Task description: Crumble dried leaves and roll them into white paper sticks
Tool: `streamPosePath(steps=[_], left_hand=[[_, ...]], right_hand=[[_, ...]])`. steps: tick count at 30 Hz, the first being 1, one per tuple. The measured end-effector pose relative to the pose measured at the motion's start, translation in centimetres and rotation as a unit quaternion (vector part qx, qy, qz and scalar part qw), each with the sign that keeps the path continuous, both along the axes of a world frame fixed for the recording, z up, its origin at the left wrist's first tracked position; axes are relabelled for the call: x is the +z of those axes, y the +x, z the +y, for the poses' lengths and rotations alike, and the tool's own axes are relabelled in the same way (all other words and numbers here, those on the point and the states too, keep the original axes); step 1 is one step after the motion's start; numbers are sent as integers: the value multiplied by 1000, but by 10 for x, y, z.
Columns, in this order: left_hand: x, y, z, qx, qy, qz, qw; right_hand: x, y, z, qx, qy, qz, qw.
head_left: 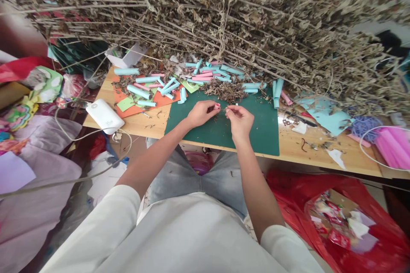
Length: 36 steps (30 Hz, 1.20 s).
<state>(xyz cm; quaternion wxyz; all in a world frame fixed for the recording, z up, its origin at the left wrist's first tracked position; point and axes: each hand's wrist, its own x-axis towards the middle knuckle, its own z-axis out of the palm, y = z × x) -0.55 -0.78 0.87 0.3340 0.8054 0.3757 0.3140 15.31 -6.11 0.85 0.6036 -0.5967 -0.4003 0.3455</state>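
My left hand (201,114) is closed around a small pink paper tube (217,106), whose open end faces right. Close by on the right, my right hand (240,118) pinches a bit of dried leaf (226,110) near the tube's mouth. Both hands are over a dark green cutting mat (262,136). Just behind them lies a heap of crumbled dried leaves (224,89). Blue and pink rolled paper tubes (208,76) are scattered behind and to the left, some on orange paper (128,113).
A large pile of dried leafy stalks (205,17) spans the back of the wooden table (320,153). A white power bank (105,116) with a cable sits at the left edge. Blue paper (329,113) and purple yarn (367,127) lie right. A red bag (294,196) of scraps stands below.
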Motion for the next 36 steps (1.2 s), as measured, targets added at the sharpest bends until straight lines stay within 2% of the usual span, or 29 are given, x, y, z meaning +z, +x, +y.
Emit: streamPosePath(steps=[7,10,13,16,20,23,26,29,36], left_hand=[[-6,-1,2,-9,-11,-38,999],[-5,-1,2,-15,-6,-43,999],[-3,-2,1,-18,2,-42,999],[-2,-2,1,-11,0,-36,999],[-5,-2,1,2,-2,-42,999],[-7,-2,1,12,-2,-44,999],[-7,-2,2,12,-4,-45,999],[-5,-2,1,8,-4,-44,999],[-5,-2,1,8,-4,-51,999]], right_hand=[[24,-4,2,27,32,-52,998],[31,-8,1,60,42,-143,987],[36,-9,-1,94,30,-262,960],[37,-9,-3,101,31,-324,940],[37,-10,-6,79,41,-301,949],[34,-11,-7,100,18,-267,958],[30,-12,-6,123,16,-266,956],[27,-11,-3,108,33,-277,954],[30,-6,0,137,32,-311,940]])
